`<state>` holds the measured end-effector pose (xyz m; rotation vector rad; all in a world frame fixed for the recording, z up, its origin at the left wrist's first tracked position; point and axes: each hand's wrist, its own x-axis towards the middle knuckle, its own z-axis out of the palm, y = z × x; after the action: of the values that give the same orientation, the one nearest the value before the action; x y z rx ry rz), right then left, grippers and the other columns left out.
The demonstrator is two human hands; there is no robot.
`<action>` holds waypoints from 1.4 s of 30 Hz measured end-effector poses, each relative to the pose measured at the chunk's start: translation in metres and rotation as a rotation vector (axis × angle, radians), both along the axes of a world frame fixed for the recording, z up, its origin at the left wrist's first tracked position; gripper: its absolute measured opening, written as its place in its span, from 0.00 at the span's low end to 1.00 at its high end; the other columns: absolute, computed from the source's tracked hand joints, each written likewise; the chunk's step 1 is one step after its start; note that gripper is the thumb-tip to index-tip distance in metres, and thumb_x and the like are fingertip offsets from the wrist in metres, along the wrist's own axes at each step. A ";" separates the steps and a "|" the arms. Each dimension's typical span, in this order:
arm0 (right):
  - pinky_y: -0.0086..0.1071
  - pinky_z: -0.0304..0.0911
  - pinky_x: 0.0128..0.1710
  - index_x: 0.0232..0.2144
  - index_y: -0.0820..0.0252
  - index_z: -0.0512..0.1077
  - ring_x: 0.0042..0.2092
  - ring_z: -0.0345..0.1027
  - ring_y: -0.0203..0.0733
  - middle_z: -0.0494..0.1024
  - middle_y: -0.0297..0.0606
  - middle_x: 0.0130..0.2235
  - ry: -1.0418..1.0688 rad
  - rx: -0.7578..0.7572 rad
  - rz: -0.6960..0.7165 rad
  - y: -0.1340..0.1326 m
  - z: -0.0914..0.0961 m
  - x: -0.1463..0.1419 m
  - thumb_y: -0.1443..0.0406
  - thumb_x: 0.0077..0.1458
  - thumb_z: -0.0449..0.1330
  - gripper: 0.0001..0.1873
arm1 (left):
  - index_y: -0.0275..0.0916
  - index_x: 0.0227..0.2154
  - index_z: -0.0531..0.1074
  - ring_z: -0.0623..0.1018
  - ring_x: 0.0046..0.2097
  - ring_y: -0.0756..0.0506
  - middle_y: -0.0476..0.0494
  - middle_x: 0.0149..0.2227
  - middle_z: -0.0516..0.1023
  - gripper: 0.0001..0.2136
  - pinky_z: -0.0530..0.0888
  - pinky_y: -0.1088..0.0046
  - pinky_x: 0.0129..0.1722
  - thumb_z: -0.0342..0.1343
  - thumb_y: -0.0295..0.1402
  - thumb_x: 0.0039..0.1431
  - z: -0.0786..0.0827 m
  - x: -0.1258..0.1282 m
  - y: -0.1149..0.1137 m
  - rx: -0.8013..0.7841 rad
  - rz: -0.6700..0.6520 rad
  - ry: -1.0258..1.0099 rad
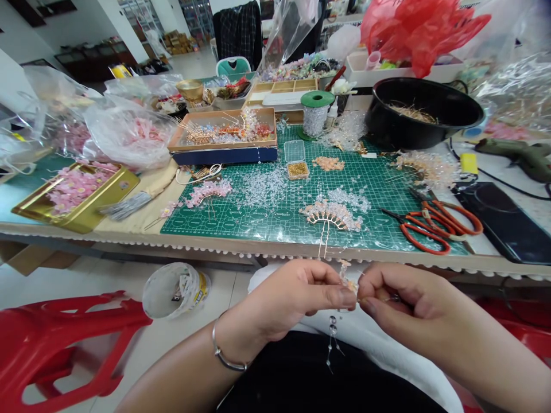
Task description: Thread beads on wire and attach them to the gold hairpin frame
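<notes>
Over my lap, below the table's front edge, my left hand (297,295) and my right hand (400,298) meet fingertip to fingertip. Both pinch a small beaded wire piece (349,282) with pale pink and clear beads; a short strand of clear beads (331,338) dangles from it. A silver bangle sits on my left wrist. Just beyond my hands, on the green cutting mat (275,212), lies a gold hair comb with pink and clear flowers (329,217).
Orange-handled scissors (433,223) lie at the mat's right, by a black tablet (503,221). A tray of beaded parts (224,132), a small bead box (297,163), a green wire spool (316,112), a black bowl (424,112) and a gold tin (77,195) stand around. Red stool (55,338) at lower left.
</notes>
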<state>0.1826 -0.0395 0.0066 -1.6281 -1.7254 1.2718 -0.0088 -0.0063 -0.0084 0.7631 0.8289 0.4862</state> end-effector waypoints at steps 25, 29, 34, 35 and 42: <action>0.28 0.54 0.21 0.25 0.52 0.66 0.23 0.56 0.36 0.61 0.29 0.22 -0.134 0.250 0.073 0.001 0.003 0.013 0.65 0.57 0.55 0.09 | 0.36 0.28 0.78 0.51 0.23 0.53 0.56 0.18 0.58 0.13 0.47 0.70 0.24 0.63 0.43 0.53 0.007 -0.009 -0.004 0.041 -0.037 -0.053; 0.28 0.54 0.20 0.25 0.52 0.67 0.23 0.57 0.36 0.63 0.29 0.21 -0.168 0.327 0.051 -0.001 0.005 0.012 0.64 0.58 0.54 0.09 | 0.36 0.29 0.78 0.58 0.24 0.54 0.53 0.24 0.69 0.10 0.53 0.74 0.25 0.65 0.39 0.53 0.008 -0.011 -0.007 0.056 -0.026 -0.026; 0.28 0.55 0.21 0.25 0.52 0.65 0.23 0.57 0.37 0.63 0.29 0.21 -0.162 0.303 0.031 -0.003 0.004 0.012 0.65 0.57 0.55 0.09 | 0.36 0.28 0.77 0.74 0.34 0.51 0.49 0.31 0.78 0.10 0.67 0.75 0.37 0.72 0.33 0.45 0.007 -0.009 -0.009 0.006 0.042 -0.056; 0.28 0.55 0.21 0.24 0.52 0.65 0.23 0.57 0.37 0.63 0.29 0.21 -0.159 0.290 0.030 -0.003 0.004 0.013 0.65 0.57 0.55 0.09 | 0.36 0.27 0.77 0.74 0.34 0.51 0.49 0.31 0.78 0.10 0.68 0.74 0.38 0.72 0.33 0.45 0.006 -0.008 -0.010 0.000 0.051 -0.061; 0.28 0.51 0.20 0.24 0.53 0.65 0.22 0.55 0.35 0.61 0.28 0.21 -0.135 0.197 0.034 -0.001 0.001 0.014 0.65 0.56 0.55 0.08 | 0.37 0.29 0.79 0.75 0.33 0.53 0.51 0.30 0.78 0.03 0.69 0.76 0.38 0.67 0.28 0.52 0.005 -0.006 -0.008 0.019 0.021 -0.087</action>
<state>0.1970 -0.0410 0.0078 -1.6063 -1.9012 0.9902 -0.0152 -0.0141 -0.0034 0.7457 0.7530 0.5430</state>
